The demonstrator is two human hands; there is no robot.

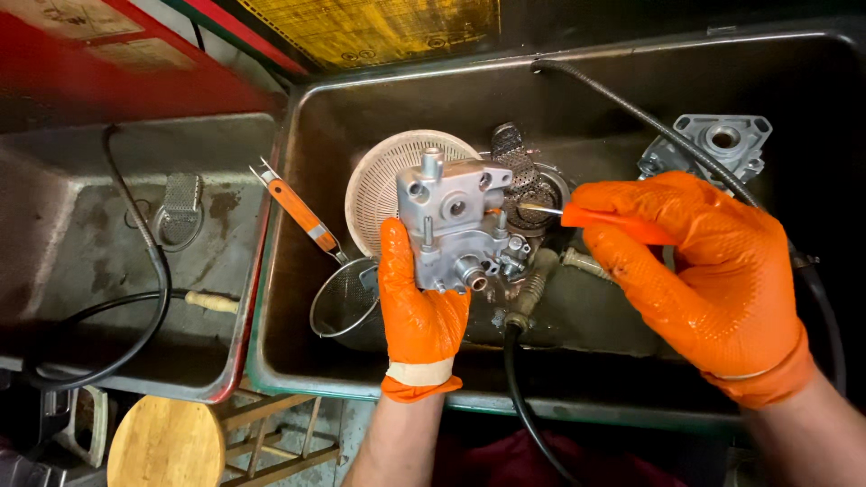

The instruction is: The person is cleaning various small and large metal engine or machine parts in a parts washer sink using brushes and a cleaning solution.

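Head view: the left hand (417, 302) is wrapped around the lower body of a cast-metal carburettor (456, 225), held upright over the wash basin (298, 361), the casting sitting at 12 o'clock from the palm. It looks rigid, fairly heavy and probably slick under wet gloves, with delicate small fittings at its lower right, so the broad flat sides seem the safest hold. The right hand (713, 271), at 3 o'clock from the casting, is pinched closed on an orange-handled pick (577, 214) whose tip points towards it.

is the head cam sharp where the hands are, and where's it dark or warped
Head view: the metal carburetor body and the left hand are sharp and well lit; the right hand is slightly soft; the sink's far right corner falls into shadow; wide-lens bending curves the sink rim.
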